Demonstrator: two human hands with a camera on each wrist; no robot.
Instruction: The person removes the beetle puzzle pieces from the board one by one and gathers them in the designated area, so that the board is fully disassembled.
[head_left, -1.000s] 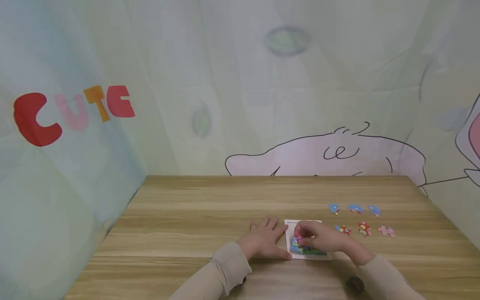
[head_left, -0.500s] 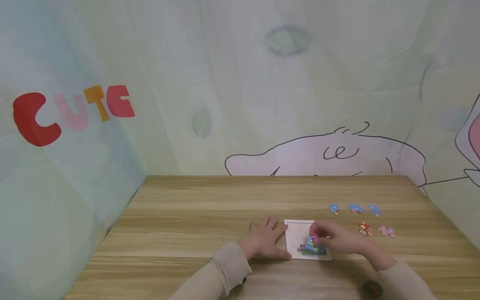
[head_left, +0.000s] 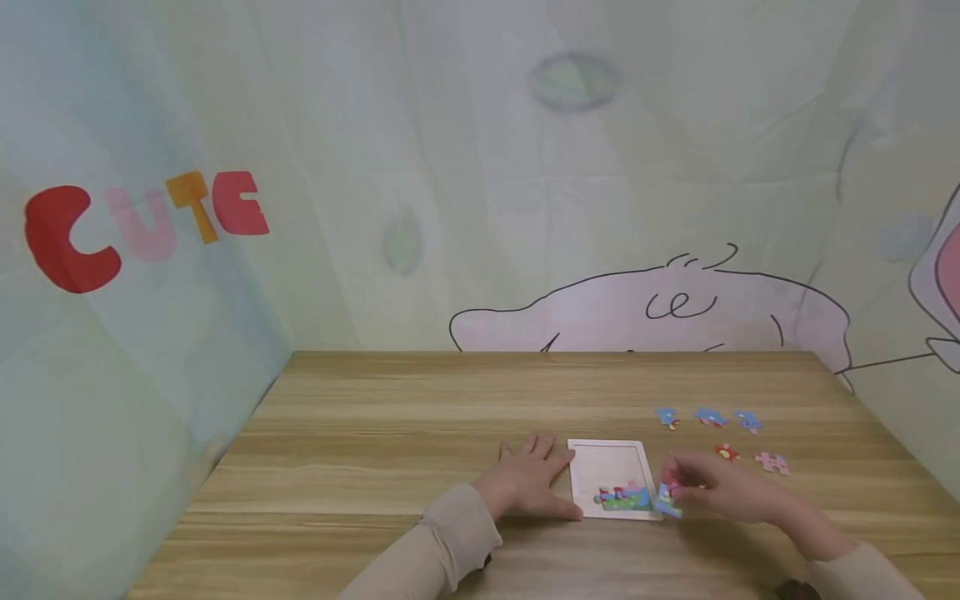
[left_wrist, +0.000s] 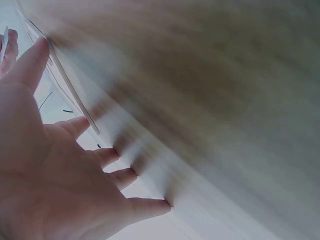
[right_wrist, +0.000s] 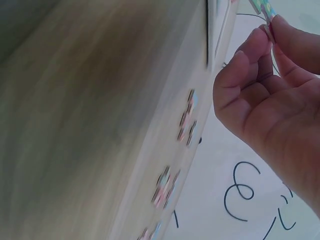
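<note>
A white puzzle tray (head_left: 609, 463) lies on the wooden table, with a few joined puzzle pieces (head_left: 626, 500) in its lower part. My left hand (head_left: 528, 483) rests flat with fingers spread, its thumb and index finger touching the tray's left edge. In the left wrist view, those fingertips (left_wrist: 46, 47) meet the tray rim. Just off the tray's right side, my right hand (head_left: 723, 487) pinches a blue and green puzzle piece (head_left: 666, 503) between thumb and fingers. The right wrist view shows that piece (right_wrist: 268, 11) held up at the fingertips, mostly cut off by the frame.
Several loose puzzle pieces lie right of the tray: a blue row at the back (head_left: 709, 416), then a red piece (head_left: 726, 452) and a pink piece (head_left: 772, 462). The right hand partly covers this area. A printed cloth backdrop (head_left: 375, 250) stands behind the table (head_left: 390, 417).
The right hand has moved rightward with the pinched puzzle piece, from over the tray's left part to beyond its right edge, uncovering the joined pieces. The left hand has stayed put.
</note>
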